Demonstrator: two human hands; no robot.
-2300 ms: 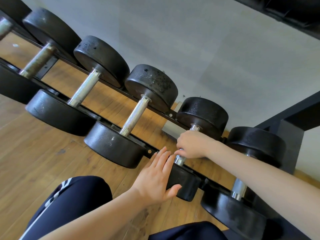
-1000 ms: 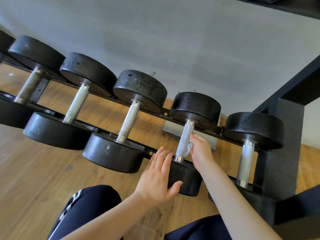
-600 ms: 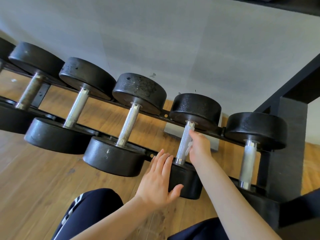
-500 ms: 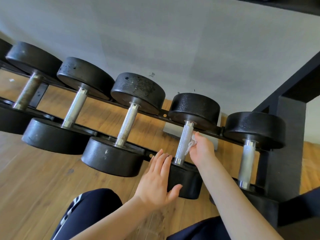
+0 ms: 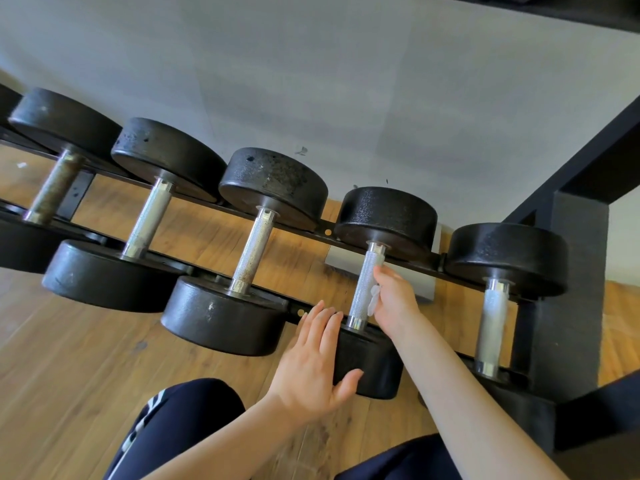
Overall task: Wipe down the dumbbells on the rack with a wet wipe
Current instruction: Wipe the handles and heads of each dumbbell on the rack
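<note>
Knurled steel handle (image 5: 364,285): right hand (image 5: 394,301) pinches crumpled white wet wipe (image 5: 374,299) against it; I'd wrap it fully and twist.
Left hand (image 5: 313,362): flat, fingers straight, bracing black round dumbbell head (image 5: 370,367); keep it there.

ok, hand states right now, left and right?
Left hand: open, fingers straight, pressed against the near head of the dumbbell.
Right hand: holding the wet wipe against that dumbbell's handle.

The wet wipe (image 5: 374,299) shows only as a white scrap behind the right hand (image 5: 394,303). The leftmost dumbbell (image 5: 52,192) is cut off by the frame's left edge.
</note>
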